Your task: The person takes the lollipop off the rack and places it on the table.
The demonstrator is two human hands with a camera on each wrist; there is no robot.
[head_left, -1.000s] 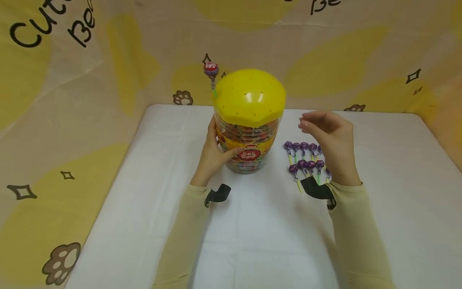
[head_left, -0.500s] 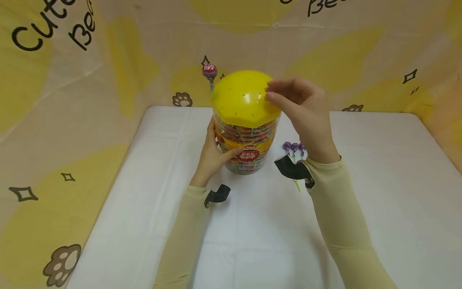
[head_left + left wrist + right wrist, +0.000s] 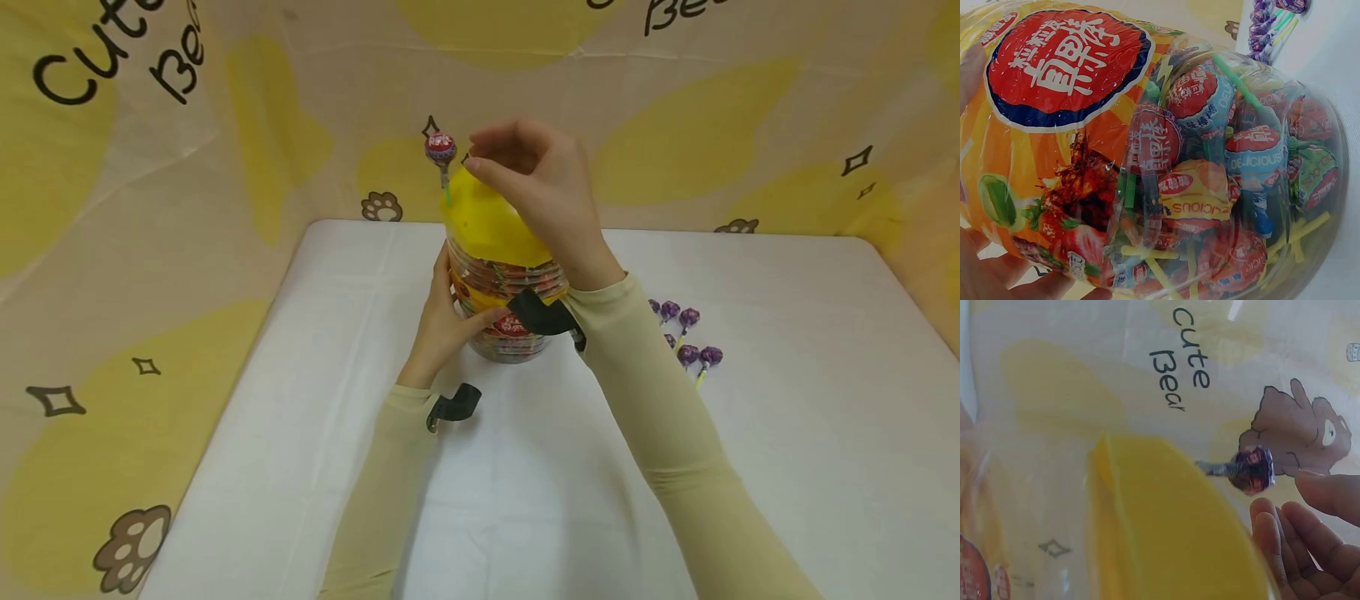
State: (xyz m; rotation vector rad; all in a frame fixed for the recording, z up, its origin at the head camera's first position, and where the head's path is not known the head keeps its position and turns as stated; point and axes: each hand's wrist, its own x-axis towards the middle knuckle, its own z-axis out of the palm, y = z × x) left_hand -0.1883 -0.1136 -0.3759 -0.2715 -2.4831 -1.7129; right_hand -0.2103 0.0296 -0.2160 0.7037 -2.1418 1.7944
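A clear ribbed jar (image 3: 495,272) full of wrapped lollipops (image 3: 1200,194) stands on the table under a domed yellow lid (image 3: 487,229). My left hand (image 3: 438,337) grips the jar's left side, its thumb across the label (image 3: 1066,69). One purple-wrapped lollipop (image 3: 440,150) stands upright at the lid's left edge, head up on a green stick. Over the lid, my right hand (image 3: 547,192) has its fingers and thumb bent but apart, with nothing between them. In the right wrist view, its fingers (image 3: 1297,537) are near the lollipop's head without touching it.
Several purple lollipops (image 3: 688,354) lie in rows on the white table (image 3: 810,417) right of the jar, partly hidden by my right sleeve (image 3: 667,433). A printed cloth backdrop (image 3: 690,142) rises behind and left of the table.
My right hand has moved left and up from above the lollipop rows, across the lid, to near the upright lollipop. My left hand still grips the jar in the same place.
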